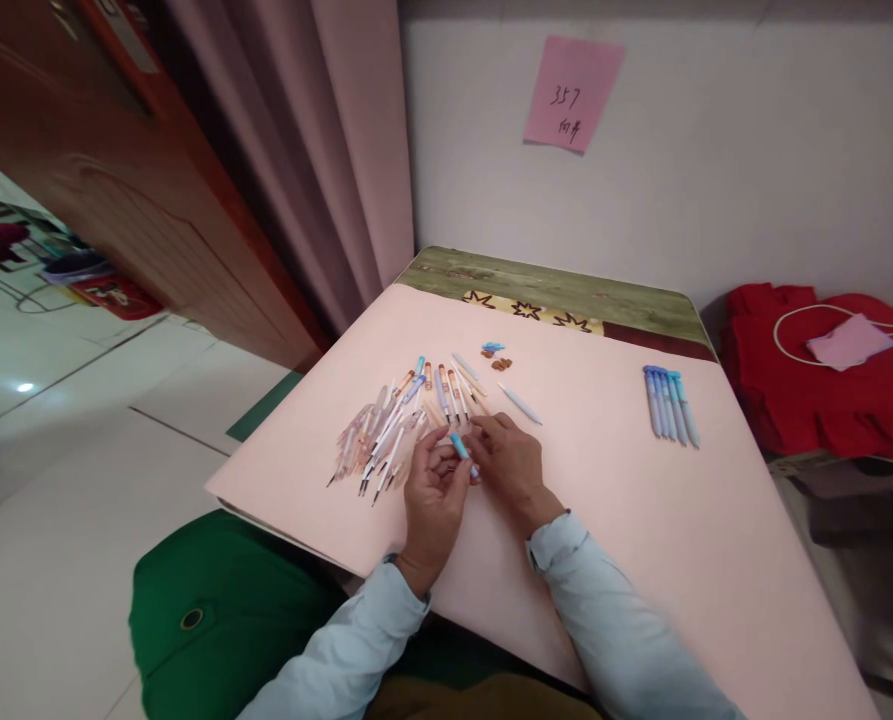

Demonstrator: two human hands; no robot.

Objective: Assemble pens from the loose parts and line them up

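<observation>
My left hand [432, 492] and my right hand [512, 460] meet over the pink table cover [626, 520], both pinching a small pen [462, 449] with a blue end. Just beyond my fingers lies a loose pile of pens and pen parts [393, 425], clear, white, orange and blue. A single pale pen barrel [521, 404] lies to the right of the pile. Small blue and brown caps [495, 356] sit behind it. A neat row of several blue pens [669, 404] lies far right, away from both hands.
A pink paper note [573, 92] hangs on the white wall. Red cloth with a white cord and a pink piece [828, 370] sits right of the table. A green cushion [213, 610] is at the lower left, a curtain and wooden door behind.
</observation>
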